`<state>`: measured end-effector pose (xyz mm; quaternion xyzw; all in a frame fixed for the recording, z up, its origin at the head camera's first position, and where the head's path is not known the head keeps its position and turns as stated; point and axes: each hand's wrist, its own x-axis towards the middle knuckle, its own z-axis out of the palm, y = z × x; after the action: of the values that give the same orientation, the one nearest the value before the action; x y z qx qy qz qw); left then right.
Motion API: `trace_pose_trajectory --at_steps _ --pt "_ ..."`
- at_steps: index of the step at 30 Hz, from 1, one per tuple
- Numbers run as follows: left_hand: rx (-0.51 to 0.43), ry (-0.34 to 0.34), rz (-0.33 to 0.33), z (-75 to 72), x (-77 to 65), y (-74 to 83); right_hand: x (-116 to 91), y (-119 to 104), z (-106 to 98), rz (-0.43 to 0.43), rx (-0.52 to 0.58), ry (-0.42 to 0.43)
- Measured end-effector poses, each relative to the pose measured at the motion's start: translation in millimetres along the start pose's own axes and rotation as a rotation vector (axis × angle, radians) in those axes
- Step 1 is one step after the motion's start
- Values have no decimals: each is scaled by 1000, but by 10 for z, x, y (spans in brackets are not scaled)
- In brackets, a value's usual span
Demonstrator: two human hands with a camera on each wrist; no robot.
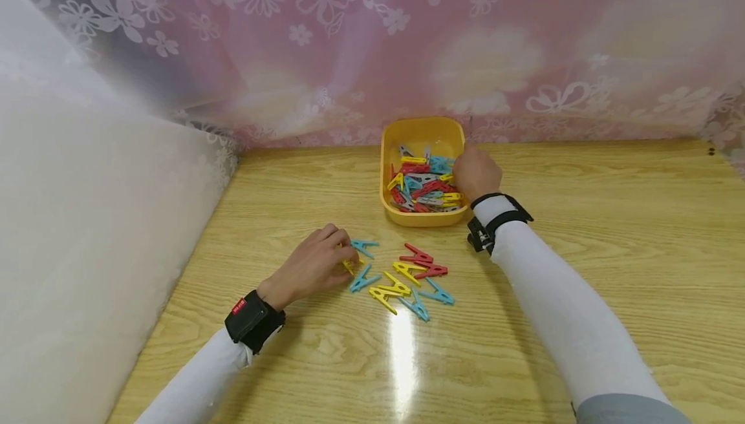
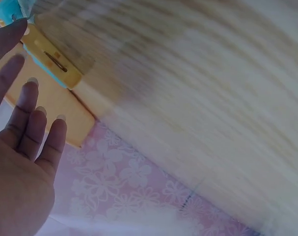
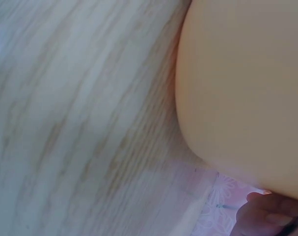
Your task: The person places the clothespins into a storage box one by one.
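My left hand is low over the table at the left of a loose group of plastic clothespins. Its thumb and fingertips are at a yellow clothespin, partly covered in the head view; in the left wrist view the fingers are spread and gently bent. Blue clothespins lie right beside it. My right hand grips the right rim of a yellow plastic basket, its fingers partly hidden. Inside are many red, yellow, blue and grey clothespins.
Right of the left hand lie more yellow clothespins, red clothespins and a blue clothespin on the wooden table. A pink floral curtain hangs behind the basket, and a white sheet borders the left side.
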<state>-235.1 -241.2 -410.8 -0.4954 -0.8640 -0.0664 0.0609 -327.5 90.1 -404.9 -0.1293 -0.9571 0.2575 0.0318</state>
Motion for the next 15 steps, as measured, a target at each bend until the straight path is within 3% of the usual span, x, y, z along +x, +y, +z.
trace_pose_trajectory --at_steps 10,15 --pt "-29 -77 -30 -35 68 -17 -9 4 18 9 3 -5" --pt "-53 -85 -22 -61 145 -59 -6 -12 -5 15 4 -4"
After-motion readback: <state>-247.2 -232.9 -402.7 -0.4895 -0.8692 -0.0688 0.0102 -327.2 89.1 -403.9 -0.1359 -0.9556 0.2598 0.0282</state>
